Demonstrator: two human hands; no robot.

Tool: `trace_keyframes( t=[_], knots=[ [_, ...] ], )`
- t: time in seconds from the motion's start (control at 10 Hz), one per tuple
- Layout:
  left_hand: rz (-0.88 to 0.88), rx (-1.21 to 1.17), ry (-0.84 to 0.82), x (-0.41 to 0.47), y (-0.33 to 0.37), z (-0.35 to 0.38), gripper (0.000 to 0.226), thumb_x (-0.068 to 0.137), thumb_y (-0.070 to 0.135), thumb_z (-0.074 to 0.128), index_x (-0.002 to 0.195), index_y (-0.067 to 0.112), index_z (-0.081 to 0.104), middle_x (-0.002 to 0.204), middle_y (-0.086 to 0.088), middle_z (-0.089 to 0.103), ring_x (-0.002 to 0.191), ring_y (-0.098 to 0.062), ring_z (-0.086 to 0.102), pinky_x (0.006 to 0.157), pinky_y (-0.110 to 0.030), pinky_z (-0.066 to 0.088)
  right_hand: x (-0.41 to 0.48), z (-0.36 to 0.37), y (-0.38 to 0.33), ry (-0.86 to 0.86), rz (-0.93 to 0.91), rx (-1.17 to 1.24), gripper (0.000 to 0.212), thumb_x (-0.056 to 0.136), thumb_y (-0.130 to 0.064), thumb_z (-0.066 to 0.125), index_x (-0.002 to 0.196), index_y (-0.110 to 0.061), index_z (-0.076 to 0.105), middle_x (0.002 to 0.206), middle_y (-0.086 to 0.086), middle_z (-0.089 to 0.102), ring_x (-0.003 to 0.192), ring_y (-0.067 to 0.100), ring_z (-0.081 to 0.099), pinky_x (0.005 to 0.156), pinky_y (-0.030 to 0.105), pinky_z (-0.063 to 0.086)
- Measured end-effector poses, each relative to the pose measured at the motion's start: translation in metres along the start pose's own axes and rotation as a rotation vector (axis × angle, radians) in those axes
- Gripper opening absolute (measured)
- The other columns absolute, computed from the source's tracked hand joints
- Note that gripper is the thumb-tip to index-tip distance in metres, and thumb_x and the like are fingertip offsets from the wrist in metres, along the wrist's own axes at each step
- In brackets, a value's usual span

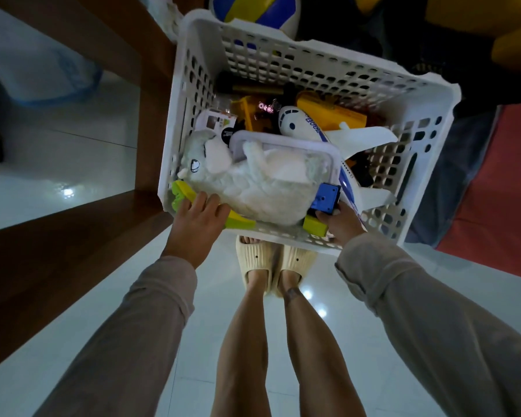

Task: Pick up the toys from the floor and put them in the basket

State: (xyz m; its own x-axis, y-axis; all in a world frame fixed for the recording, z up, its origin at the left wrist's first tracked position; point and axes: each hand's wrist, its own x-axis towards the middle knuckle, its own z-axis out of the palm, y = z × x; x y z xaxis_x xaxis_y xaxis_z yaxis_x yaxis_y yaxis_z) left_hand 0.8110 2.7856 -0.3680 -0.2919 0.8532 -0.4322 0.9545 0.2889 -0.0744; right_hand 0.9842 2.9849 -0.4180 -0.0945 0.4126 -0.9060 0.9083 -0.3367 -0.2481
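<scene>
A white perforated basket (307,63) stands on the floor just beyond my feet, full of toys. A white plush animal (253,188) lies on top near the front, partly inside a clear plastic tub (333,155). Behind it rests a white and blue toy airplane (301,123) among yellow toys (331,111). My left hand (197,219) lies over the basket's front left edge, fingers on a green and yellow toy (238,222). My right hand (340,221) is at the front right, holding a blue block (325,198) next to a yellow-green block (315,226).
Dark wooden furniture (127,55) stands to the left of the basket. A blue, yellow and white ball (253,10) sits behind it. Red and dark fabric (500,188) lies to the right. My feet in cream slippers (271,260) stand on glossy white tiles (199,356).
</scene>
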Motion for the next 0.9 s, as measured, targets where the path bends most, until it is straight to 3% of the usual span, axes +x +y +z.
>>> trace_keyframes(
  t=[0.1, 0.3, 0.4, 0.5, 0.6, 0.7, 0.8, 0.9],
  knots=[
    [-0.029, 0.002, -0.034, 0.003, -0.002, 0.002, 0.025, 0.06, -0.003, 0.066, 0.079, 0.012, 0.061, 0.075, -0.007, 0.062, 0.069, -0.027, 0.062, 0.054, -0.032, 0.048, 0.005, 0.0, 0.007, 0.052, -0.017, -0.333, 0.04, 0.091, -0.028, 0.054, 0.125, -0.007, 0.054, 0.118, 0.018, 0.063, 0.106, 0.033, 0.059, 0.077, 0.029, 0.038],
    [-0.07, 0.056, -0.095, 0.007, 0.007, 0.002, 0.019, 0.065, 0.003, 0.061, 0.076, 0.019, 0.061, 0.073, 0.0, 0.063, 0.064, -0.018, 0.061, 0.052, -0.026, 0.047, -0.001, 0.008, 0.008, 0.07, -0.018, -0.53, 0.038, 0.095, -0.025, 0.042, 0.114, 0.002, 0.059, 0.116, 0.025, 0.063, 0.108, 0.037, 0.059, 0.082, 0.038, 0.044],
    [-0.11, 0.077, -0.081, 0.01, 0.009, 0.006, 0.015, 0.071, 0.007, 0.055, 0.072, 0.02, 0.062, 0.07, 0.002, 0.064, 0.059, -0.016, 0.06, 0.052, -0.026, 0.047, -0.008, 0.01, 0.008, 0.079, 0.005, -0.504, 0.041, 0.094, -0.029, 0.043, 0.117, 0.002, 0.058, 0.117, 0.025, 0.063, 0.11, 0.038, 0.059, 0.089, 0.041, 0.046],
    [-0.117, 0.057, -0.094, 0.012, 0.01, 0.008, 0.013, 0.069, 0.008, 0.06, 0.067, 0.02, 0.063, 0.064, 0.002, 0.063, 0.054, -0.014, 0.06, 0.046, -0.022, 0.046, -0.009, 0.01, 0.014, 0.046, -0.036, -0.491, 0.035, 0.097, -0.019, 0.038, 0.127, -0.004, 0.05, 0.121, 0.022, 0.059, 0.113, 0.034, 0.059, 0.092, 0.039, 0.047],
    [-0.193, -0.04, -0.1, 0.017, 0.01, 0.01, 0.014, 0.072, 0.002, 0.059, 0.077, 0.013, 0.066, 0.075, -0.006, 0.066, 0.065, -0.019, 0.065, 0.049, -0.025, 0.05, -0.016, 0.006, 0.015, -0.006, -0.067, -0.588, 0.035, 0.096, -0.009, 0.038, 0.13, -0.003, 0.047, 0.125, 0.022, 0.056, 0.116, 0.033, 0.057, 0.087, 0.036, 0.05],
    [-0.435, -0.423, -0.179, 0.014, 0.013, 0.019, 0.034, 0.084, -0.006, 0.044, 0.113, 0.003, 0.06, 0.117, -0.019, 0.057, 0.108, -0.033, 0.056, 0.082, -0.038, 0.051, -0.027, 0.002, 0.014, 0.015, 0.025, -0.447, 0.038, 0.093, -0.019, 0.046, 0.126, -0.001, 0.051, 0.128, 0.027, 0.055, 0.119, 0.032, 0.055, 0.066, 0.021, 0.04],
    [-0.551, -0.718, -0.172, 0.002, 0.01, 0.005, 0.044, 0.083, -0.009, 0.043, 0.124, 0.0, 0.055, 0.131, -0.021, 0.053, 0.124, -0.034, 0.048, 0.102, -0.04, 0.043, -0.069, -0.007, 0.004, -0.016, -0.097, -0.316, 0.032, 0.086, -0.007, 0.061, 0.117, -0.005, 0.065, 0.131, 0.033, 0.052, 0.124, 0.032, 0.055, 0.091, 0.029, 0.05],
    [-0.543, -0.784, -0.233, -0.028, 0.011, -0.014, 0.054, 0.082, -0.007, 0.047, 0.135, 0.003, 0.047, 0.143, -0.018, 0.047, 0.133, -0.031, 0.041, 0.109, -0.039, 0.035, -0.108, -0.043, -0.014, -0.126, 0.034, 0.255, 0.028, 0.091, -0.007, 0.055, 0.118, -0.007, 0.061, 0.126, 0.02, 0.062, 0.114, 0.029, 0.062, 0.095, 0.037, 0.048]
  ],
)
